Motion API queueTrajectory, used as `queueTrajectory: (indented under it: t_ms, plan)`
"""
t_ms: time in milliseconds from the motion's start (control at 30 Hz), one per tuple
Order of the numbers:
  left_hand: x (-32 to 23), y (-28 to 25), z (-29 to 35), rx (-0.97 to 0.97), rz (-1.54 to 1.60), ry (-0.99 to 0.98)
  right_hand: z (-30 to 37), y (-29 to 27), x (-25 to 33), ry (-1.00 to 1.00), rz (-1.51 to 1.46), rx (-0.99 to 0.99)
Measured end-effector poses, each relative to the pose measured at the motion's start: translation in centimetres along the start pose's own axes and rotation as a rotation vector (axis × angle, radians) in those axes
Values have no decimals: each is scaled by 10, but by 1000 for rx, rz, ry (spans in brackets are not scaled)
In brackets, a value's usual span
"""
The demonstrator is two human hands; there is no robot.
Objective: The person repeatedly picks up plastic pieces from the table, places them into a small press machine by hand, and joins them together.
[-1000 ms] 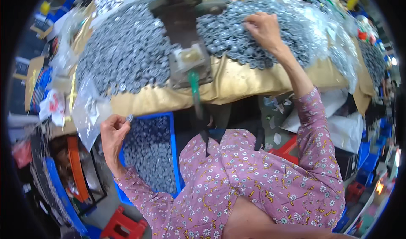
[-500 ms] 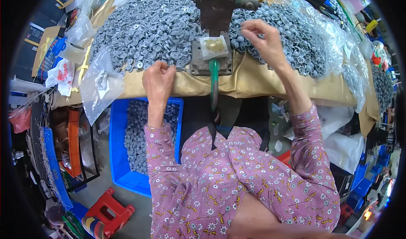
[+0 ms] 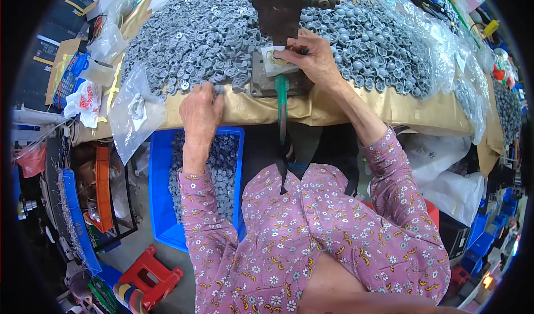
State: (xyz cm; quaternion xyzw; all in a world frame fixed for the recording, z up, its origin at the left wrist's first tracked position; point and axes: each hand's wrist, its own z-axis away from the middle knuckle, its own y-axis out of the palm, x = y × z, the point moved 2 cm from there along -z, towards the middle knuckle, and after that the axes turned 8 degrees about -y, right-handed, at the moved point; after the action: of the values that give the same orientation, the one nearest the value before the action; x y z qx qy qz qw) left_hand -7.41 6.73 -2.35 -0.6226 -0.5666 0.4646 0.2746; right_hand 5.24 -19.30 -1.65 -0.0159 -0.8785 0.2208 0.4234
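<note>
My right hand [image 3: 316, 61] reaches in under the dark metal head of a bench press [image 3: 280, 19]. Its fingers are pinched together over the pale square plate [image 3: 272, 63] on the press base; whatever they hold is hidden. My left hand [image 3: 201, 109] rests at the table's front edge with its fingers curled closed, and a bit of grey plastic shows at the fingertips. Just beyond it spreads a heap of small grey disc-like parts [image 3: 189, 41]. Round grey cup-shaped caps [image 3: 372, 41] lie heaped right of the press. A green handle [image 3: 281, 100] hangs down in front of the base.
A blue bin [image 3: 161, 203] of grey parts stands below the table, under my left forearm. A clear plastic bag [image 3: 125, 127] drapes over the front edge at left. Clear sheeting [image 3: 450, 63] borders the caps. A red stool [image 3: 146, 275] stands on the floor.
My right hand has moved left from over the caps to the plate under the press head. My left hand has shifted slightly left and nearer me, its fingers still curled.
</note>
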Motion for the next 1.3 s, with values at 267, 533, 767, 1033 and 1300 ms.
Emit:
queueTrajectory:
  t_ms: [267,533,767,1033,1300]
  plan:
    - [-1,-5,7,134,235,-271,-2,-7,7,-171,77,17]
    - [1,4,5,138,359,-188,0,-4,-2,-216,69,-70]
    - [0,-1,8,186,405,-128,9,-6,1,-309,116,-127]
    - [-47,-1,-30,44,510,8,23,-10,14,-526,433,-72]
    - [-83,18,-70,229,723,45,26,-2,12,-496,373,-79]
